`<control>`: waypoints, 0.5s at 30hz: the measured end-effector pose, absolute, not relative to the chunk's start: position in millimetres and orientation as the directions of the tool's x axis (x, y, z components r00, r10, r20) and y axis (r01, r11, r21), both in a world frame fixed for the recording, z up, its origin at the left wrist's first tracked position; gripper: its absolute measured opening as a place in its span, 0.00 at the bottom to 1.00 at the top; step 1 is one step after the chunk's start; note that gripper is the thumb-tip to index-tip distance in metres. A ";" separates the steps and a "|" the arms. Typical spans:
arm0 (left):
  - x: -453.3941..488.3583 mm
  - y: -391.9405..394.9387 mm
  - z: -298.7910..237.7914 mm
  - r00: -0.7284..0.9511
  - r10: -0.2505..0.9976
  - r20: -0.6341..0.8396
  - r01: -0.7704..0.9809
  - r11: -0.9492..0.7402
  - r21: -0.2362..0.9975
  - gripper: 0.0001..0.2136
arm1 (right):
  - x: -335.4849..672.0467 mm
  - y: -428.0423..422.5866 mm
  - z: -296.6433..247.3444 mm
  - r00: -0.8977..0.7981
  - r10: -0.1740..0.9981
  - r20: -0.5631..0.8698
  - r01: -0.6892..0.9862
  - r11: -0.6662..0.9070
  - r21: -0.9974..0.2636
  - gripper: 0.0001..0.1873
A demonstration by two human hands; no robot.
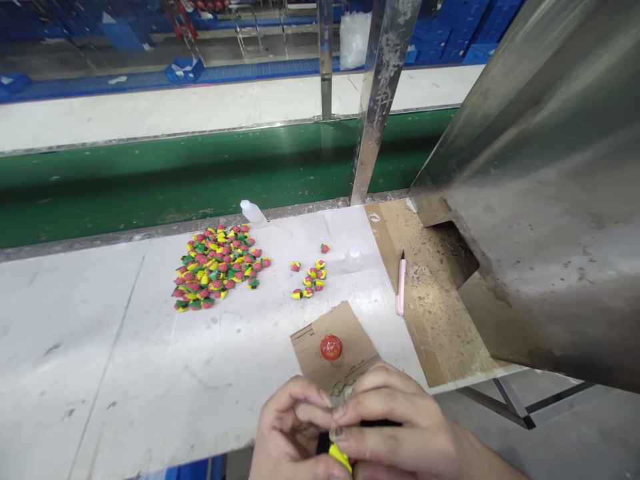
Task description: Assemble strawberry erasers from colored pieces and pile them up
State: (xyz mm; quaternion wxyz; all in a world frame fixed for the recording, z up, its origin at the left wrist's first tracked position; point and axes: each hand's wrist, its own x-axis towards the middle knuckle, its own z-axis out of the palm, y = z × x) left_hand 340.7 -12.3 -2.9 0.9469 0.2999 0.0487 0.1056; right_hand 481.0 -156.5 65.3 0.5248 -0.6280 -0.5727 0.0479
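My left hand (287, 430) and my right hand (400, 427) meet at the table's front edge, fingers closed around a small yellow piece (341, 459). Most of that piece is covered by the fingers; a little red shows beside it. Just beyond my fingertips lies a brown cardboard piece (310, 357) with a small round red dish (331, 347) on it. Farther off sits a loose group of small red, yellow and green strawberry-like pieces (319, 275). A large pile of similar pieces (215, 267) spreads to the left.
A white plastic bottle (253, 213) leans near the table's back edge. At right, a pink pen (401, 287) rests on a cardboard sheet (440, 320), beside a big metal hood (550, 200). A metal post (380, 100) rises behind, before a green belt (200, 180).
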 end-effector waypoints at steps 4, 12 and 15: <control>335.7 -16.5 -8.1 0.971 0.222 -0.089 -0.137 0.821 0.555 0.23 | 479.1 -155.1 64.3 0.350 0.724 0.594 0.757 0.155 -0.635 0.07; 340.1 -14.5 26.3 0.953 0.106 -0.283 0.050 0.868 0.494 0.20 | 471.5 -150.5 64.5 0.400 0.670 0.625 0.767 0.128 -0.629 0.09; 342.9 -11.7 37.4 0.934 0.094 -0.345 0.092 0.870 0.485 0.20 | 472.1 -151.3 64.5 0.384 0.683 0.622 0.778 0.123 -0.616 0.10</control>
